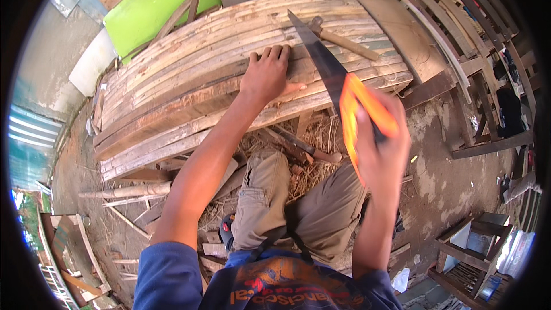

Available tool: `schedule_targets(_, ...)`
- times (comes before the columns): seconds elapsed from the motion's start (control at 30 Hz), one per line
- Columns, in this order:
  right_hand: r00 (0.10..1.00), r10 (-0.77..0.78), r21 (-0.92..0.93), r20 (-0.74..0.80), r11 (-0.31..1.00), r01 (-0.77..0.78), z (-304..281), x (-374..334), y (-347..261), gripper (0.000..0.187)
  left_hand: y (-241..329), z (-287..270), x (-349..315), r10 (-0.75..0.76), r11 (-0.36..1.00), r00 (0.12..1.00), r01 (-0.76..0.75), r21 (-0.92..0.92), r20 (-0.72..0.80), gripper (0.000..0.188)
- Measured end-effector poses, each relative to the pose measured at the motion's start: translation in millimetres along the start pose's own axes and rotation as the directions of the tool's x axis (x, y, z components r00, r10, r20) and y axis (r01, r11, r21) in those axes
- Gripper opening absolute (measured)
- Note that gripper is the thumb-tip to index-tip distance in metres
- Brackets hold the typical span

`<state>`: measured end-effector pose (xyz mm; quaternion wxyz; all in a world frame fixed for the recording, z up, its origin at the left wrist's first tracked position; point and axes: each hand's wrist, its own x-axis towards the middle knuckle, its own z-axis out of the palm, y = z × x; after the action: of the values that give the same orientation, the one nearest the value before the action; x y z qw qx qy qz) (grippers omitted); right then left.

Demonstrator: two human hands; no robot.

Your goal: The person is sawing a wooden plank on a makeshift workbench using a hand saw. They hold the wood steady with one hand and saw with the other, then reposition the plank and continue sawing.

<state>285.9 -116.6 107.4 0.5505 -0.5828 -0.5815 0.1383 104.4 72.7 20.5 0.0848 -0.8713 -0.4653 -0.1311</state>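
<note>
- Slatted table (189,51): hammer (350,45) near right edge.
- Left hand (266,74): fingers gripping beam (189,101).
- Right hand (383,143): fingers closed around saw (333,74).
- Green panel (155,8): beyond far edge.

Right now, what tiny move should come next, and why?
Perhaps slide the left hand a little left along the wooden beam: its thumb points toward the saw gripped in the right hand, so a slip could nick it.
</note>
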Motion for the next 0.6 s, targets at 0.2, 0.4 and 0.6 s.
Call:
schedule_targets(0.2,1.000,0.023,0.022,-0.009,1.000,-0.023,3.7,-4.5,0.2,0.025,-3.9,-2.5,-1.3,-0.014,1.000,1.000,0.014,-0.013,0.004,0.106)
schedule_targets(0.4,0.999,-0.005,0.016,-0.032,1.000,0.005,8.6,10.0,3.6,0.024,-0.9,-3.4,0.6,-0.006,1.000,1.000,0.005,-0.014,-0.022,0.107)
schedule_targets(0.6,1.000,-0.019,0.015,-0.010,1.000,0.019,1.2,-14.6,0.2,0.030,-3.1,3.1,-2.3,-0.010,1.000,1.000,0.010,-0.017,0.007,0.110)
